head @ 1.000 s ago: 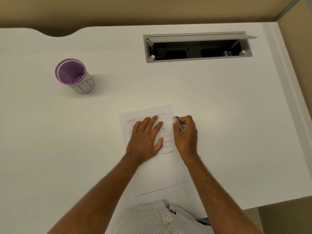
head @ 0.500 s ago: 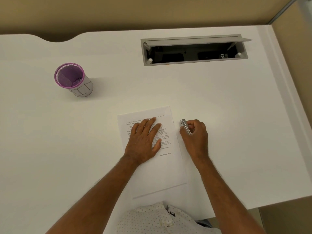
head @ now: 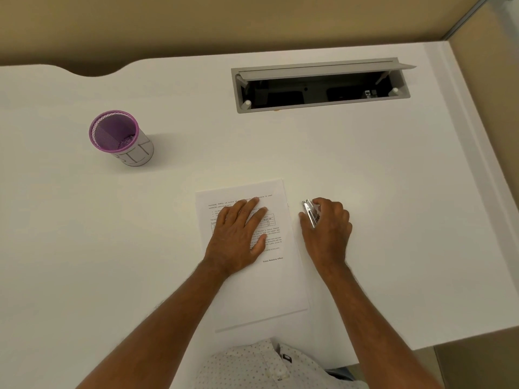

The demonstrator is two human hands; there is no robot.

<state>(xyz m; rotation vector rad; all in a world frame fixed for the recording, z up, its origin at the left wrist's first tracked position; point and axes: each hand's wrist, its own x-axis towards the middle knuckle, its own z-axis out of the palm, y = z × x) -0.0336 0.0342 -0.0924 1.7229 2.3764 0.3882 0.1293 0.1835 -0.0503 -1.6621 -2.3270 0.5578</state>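
On the white desk [head: 379,220] right in front of you lies the paper [head: 269,290]. I can't tell whether it is one sheet or several. Your left hand [head: 238,237] lies flat on the printed upper half, fingers straight and slightly spread; it presses the page down and grips nothing. Your right hand [head: 328,231] sits just beside the paper's right edge near the top corner, off the sheet, with its fingers curled round what looks like a small silver stapler [head: 310,214], nose pointing away from you.

The step in hand looks like fastening at that upper right corner. A tiny dark mark shows on the edge there, but it's too small to say whether it's a staple.

If the corner isn't pinned yet, the next move calls for three things:
- Keep the left palm down so the edges don't slide.
- Bring the stapler's mouth over the corner — far enough in to catch the paper fully.
- Squeeze it squarely.

If it is pinned, you only need to set the stapler down clear of the page.

The purple mesh cup [head: 120,138] at far left and the open cable hatch [head: 320,85] at the back are well apart from all this.
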